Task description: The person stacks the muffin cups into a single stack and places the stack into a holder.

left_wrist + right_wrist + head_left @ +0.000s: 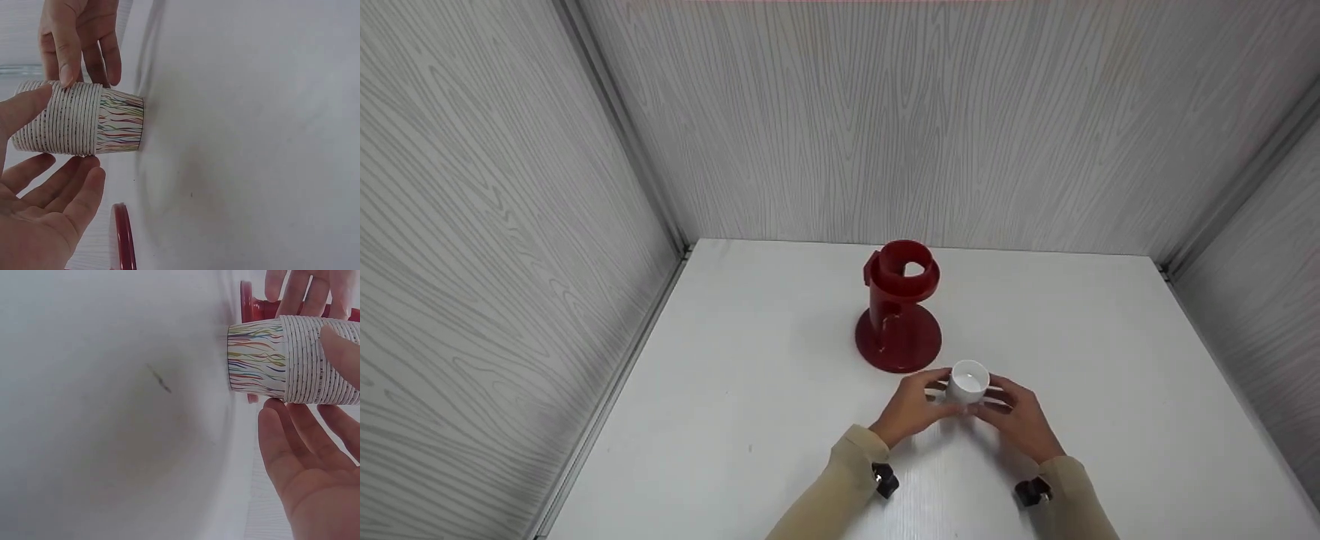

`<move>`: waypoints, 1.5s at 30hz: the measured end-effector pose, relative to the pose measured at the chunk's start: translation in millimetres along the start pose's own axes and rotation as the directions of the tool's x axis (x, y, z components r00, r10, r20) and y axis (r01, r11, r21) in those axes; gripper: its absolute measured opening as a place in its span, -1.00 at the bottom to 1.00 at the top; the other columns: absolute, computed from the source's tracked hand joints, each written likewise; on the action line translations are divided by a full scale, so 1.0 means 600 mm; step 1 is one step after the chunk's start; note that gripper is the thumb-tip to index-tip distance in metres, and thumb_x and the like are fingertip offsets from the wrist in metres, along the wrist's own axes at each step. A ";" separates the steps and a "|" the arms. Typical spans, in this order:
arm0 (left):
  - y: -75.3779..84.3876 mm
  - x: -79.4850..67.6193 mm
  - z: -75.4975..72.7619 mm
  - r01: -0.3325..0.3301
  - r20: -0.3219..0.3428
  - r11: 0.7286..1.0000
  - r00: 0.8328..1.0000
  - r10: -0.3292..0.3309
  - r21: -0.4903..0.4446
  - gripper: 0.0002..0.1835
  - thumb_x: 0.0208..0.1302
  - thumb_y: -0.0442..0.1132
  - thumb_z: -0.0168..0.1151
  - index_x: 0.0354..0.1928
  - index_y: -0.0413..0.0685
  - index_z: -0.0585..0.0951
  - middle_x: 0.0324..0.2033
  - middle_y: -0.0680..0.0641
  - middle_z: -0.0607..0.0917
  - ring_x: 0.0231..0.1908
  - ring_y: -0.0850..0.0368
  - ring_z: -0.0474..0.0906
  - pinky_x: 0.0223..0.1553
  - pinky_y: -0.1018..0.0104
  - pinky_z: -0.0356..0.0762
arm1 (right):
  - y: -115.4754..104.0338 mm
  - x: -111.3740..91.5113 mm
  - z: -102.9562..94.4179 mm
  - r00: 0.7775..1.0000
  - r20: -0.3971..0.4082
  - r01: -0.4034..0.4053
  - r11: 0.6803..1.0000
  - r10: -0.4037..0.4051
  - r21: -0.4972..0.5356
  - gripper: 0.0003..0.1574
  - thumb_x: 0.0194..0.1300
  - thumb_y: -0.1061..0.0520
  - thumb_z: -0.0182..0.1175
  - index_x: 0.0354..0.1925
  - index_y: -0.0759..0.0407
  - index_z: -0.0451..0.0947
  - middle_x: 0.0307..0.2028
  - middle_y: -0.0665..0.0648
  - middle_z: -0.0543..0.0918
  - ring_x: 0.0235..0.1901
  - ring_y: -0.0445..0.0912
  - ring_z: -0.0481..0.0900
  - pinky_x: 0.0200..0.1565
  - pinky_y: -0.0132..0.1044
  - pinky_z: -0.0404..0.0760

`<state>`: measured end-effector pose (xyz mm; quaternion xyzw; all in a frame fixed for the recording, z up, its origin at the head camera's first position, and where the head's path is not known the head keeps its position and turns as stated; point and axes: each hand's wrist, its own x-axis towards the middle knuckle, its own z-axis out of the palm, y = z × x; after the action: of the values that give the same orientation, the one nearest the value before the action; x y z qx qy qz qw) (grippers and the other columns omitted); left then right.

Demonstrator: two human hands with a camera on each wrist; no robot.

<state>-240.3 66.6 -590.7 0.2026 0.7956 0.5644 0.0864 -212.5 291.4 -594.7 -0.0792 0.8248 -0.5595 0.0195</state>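
Observation:
Between both hands stands a stack of nested white paper cups (967, 384), upright with its open mouth facing up. Coloured wavy lines show on the lowest cup of the stack (120, 121) in the left wrist view, below a column of rolled rims. My left hand (913, 407) grips the stack from the left, thumb on the near side and fingers behind. From the right, my right hand (1023, 421) holds it the same way; the right wrist view shows its thumb across the rims of the stack (306, 360).
Just behind and left of the cups, a red stand (877, 311) with a round base and a ring-shaped top rests on the white table (765, 375). Wood-grain panels (840, 127) enclose the back and both sides. Each sleeve cuff has a small black device (885, 480).

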 end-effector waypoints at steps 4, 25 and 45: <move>-0.001 0.000 0.001 -0.003 -0.015 1.000 1.000 0.003 -0.004 -0.35 0.20 -0.05 0.54 0.35 0.17 0.58 0.18 0.17 0.71 0.14 0.23 0.64 0.12 0.30 0.67 | 0.001 -0.001 0.001 1.000 -0.008 0.018 1.000 -0.018 -0.001 -0.24 0.22 0.09 0.51 0.36 0.07 0.52 0.32 0.19 0.61 0.25 0.18 0.64 0.23 -0.12 0.67; 0.042 0.021 -0.052 -0.044 -0.049 0.999 0.998 0.045 0.016 -0.42 0.21 -0.14 0.54 0.29 0.09 0.64 0.13 0.05 0.75 0.06 0.21 0.68 0.17 0.14 0.70 | -0.057 0.036 -0.006 0.997 0.001 0.076 0.996 -0.076 -0.038 -0.29 0.22 0.09 0.51 0.31 0.12 0.58 0.23 0.22 0.67 0.16 0.17 0.70 0.17 -0.19 0.71; 0.155 0.069 -0.151 -0.191 -0.077 0.976 0.977 0.199 0.107 -0.37 0.28 -0.05 0.48 0.37 0.06 0.56 0.22 0.00 0.70 0.09 0.12 0.67 0.21 0.19 0.67 | -0.209 0.112 -0.054 0.984 0.020 0.176 0.975 -0.174 -0.138 -0.28 0.24 0.07 0.51 0.33 0.12 0.56 0.23 0.21 0.68 0.16 0.12 0.72 0.10 -0.24 0.73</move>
<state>-290.2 32.0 -468.4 0.2589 0.8020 0.5381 -0.0146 -269.3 265.5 -463.0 -0.1550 0.8516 -0.4997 -0.0321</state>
